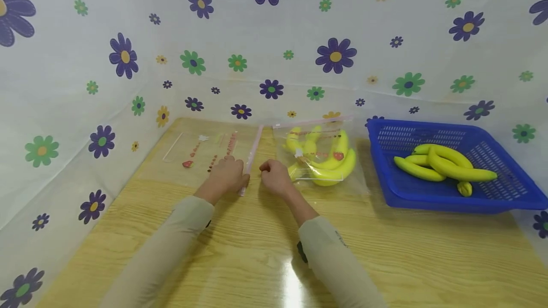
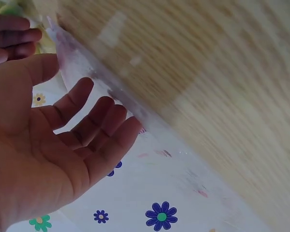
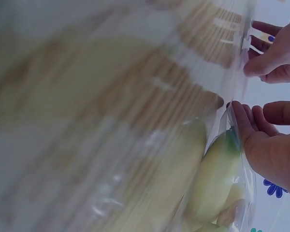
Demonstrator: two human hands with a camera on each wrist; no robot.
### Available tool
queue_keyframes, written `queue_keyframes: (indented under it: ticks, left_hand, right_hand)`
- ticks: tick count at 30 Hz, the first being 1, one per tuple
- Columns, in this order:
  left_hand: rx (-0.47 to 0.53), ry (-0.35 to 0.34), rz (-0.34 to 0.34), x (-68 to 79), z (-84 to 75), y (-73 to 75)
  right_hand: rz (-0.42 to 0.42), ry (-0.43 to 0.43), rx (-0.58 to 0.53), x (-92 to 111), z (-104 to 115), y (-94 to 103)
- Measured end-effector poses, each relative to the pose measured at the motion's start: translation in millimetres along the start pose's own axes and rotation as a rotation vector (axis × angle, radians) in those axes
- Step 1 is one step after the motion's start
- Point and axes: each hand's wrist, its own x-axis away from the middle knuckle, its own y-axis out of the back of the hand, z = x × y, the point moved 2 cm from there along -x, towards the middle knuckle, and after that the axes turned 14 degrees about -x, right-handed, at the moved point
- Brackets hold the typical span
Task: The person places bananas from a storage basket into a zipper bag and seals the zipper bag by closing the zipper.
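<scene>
In the head view, your left hand (image 1: 228, 175) rests on the flat clear bag (image 1: 186, 146) on the table (image 1: 239, 251), your right hand (image 1: 277, 177) between it and the filled bag (image 1: 358, 185) of bananas (image 1: 331, 170). From your left wrist, slack, ungripping fingers (image 2: 104, 152) touch the flat bag's edge. From your right wrist, the right hand looks released, thumb (image 3: 280, 112) apart, fingertips (image 3: 238, 112) beside the filled bag.

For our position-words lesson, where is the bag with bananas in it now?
In the head view, the bag of bananas lies just right of centre on the table, between the right hand and the blue basket.
</scene>
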Motion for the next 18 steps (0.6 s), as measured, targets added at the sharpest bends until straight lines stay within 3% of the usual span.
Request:
queue_keyframes:
  ticks: [5,10,18]
  left_hand:
    - [0.061,-0.01,0.008,-3.1,7.2,-3.9]
    - [0.144,-0.027,-0.049,4.3,11.9,-6.0]
    - [0.179,-0.104,-0.16,29.2,0.1,-1.3]
  right_hand:
    - [0.017,-0.011,-0.006,-1,-1,-1.5]
    - [0.004,-0.025,-0.025,-7,-2,-6.0]
    - [-0.016,-0.145,-0.283,-22,-13,-16.9]
